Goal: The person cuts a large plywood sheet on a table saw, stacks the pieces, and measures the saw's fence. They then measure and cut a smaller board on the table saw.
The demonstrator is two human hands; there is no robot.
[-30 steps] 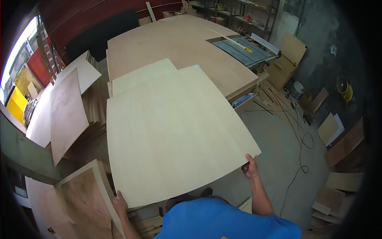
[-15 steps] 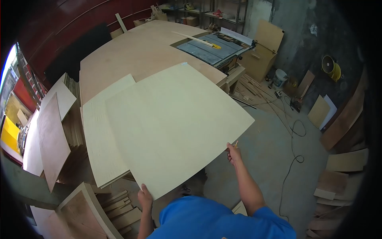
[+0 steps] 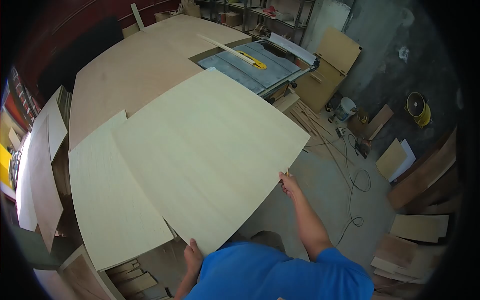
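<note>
A large pale plywood sheet (image 3: 205,150) is held slightly tilted in front of me by both hands. My left hand (image 3: 193,256) grips its near left corner, thumb on top and fingers hidden beneath. My right hand (image 3: 288,184) is closed on the right edge, and a thin yellowish pencil (image 3: 287,172) sticks up from that hand. Under the left side lies another pale sheet (image 3: 115,195). The far corner of the held sheet reaches the near edge of a table saw (image 3: 237,62), which has a yellow insert and a wood strip lying across it.
A broad brown worktable (image 3: 135,65) surrounds the saw. Sheets lean at left (image 3: 45,175). Offcuts (image 3: 132,280) lie low at left, and more boards (image 3: 420,227) are stacked at right. A cable (image 3: 357,182), a bucket (image 3: 345,108) and a yellow fan (image 3: 419,107) are on the right.
The held sheet has slid rightward over the lower sheet and forward, its far corner now at the saw. More of the lower sheet shows. The whole view has shifted.
</note>
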